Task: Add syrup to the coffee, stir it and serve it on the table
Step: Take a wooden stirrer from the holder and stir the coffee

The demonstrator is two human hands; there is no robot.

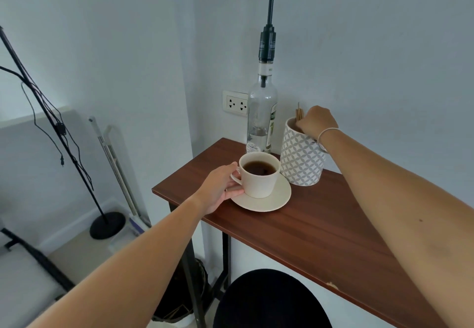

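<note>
While left hand steadies 1 cup, right hand enters 1 jar.

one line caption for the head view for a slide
Left hand steadies the coffee cup while the right hand reaches into the stirrer holder.

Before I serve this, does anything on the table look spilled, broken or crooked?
No spill: the cup sits upright on its saucer, both clean. One flaw: the table has a small chip on its near edge, showing pale wood.
</note>
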